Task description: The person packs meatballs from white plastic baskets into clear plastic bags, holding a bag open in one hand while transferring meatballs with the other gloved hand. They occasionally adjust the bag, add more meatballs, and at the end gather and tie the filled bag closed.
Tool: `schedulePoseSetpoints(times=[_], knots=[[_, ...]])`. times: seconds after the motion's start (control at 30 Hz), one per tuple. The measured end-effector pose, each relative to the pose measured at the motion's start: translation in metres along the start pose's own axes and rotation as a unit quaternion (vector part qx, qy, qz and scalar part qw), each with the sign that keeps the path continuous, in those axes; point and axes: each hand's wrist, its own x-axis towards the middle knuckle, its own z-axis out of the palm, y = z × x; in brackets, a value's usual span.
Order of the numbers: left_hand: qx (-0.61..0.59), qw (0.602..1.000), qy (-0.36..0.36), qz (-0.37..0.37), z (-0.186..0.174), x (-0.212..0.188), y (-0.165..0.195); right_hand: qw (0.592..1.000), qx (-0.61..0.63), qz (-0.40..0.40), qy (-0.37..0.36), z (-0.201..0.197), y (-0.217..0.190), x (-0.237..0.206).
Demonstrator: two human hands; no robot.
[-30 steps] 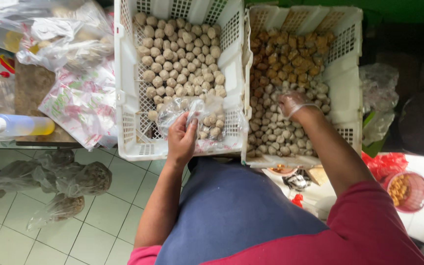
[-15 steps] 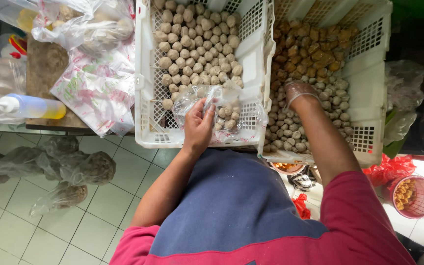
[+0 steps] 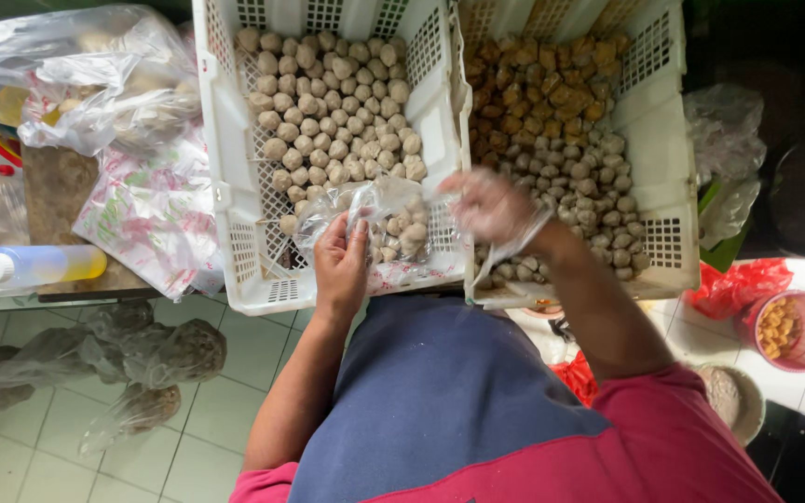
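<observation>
Your left hand (image 3: 340, 265) pinches the near lip of the clear bag (image 3: 379, 224), which sits partly filled with pale balls on the near edge of the left crate (image 3: 225, 186). Keep that lip up and wide. Your right hand (image 3: 491, 205), in a thin plastic glove, is blurred just right of the bag's mouth; you cannot tell whether its fingers are cupped or spread. Bring it low over the opening so nothing rolls off. Beyond the bag lies the loose pile (image 3: 328, 102). The wall between the crates stands under your right wrist; the right crate (image 3: 668, 168) holds brown pieces and more balls. Far left: squeeze bottle (image 3: 34, 265), stuffed bags (image 3: 95, 74)
</observation>
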Motion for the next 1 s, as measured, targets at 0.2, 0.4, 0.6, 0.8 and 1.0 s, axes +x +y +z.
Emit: schedulePoseSetpoints(times=[0.2, 0.4, 0.6, 0.8, 1.0], knots=[[-0.009, 0.999, 0.026, -0.018, 0.005, -0.007, 0.010, 0.924, -0.351, 0.093, -0.121, -0.006, 0.093, 0.026], [-0.072, 0.996, 0.040, -0.031, -0.001, -0.006, 0.007, 0.868, -0.435, 0.141, -0.196, 0.004, 0.116, 0.028], [-0.119, 0.992, 0.034, -0.029, -0.008, -0.006, -0.002, 0.927, -0.363, 0.075, -0.054, -0.023, 0.127, -0.002], [-0.101, 0.994, 0.040, -0.013, -0.009, -0.007, -0.006, 0.942, 0.080, 0.322, -0.056, -0.007, 0.078, -0.023], [-0.163, 0.986, -0.008, -0.017, -0.012, -0.009, -0.010, 0.979, 0.156, -0.098, -0.089, 0.033, -0.018, -0.005]])
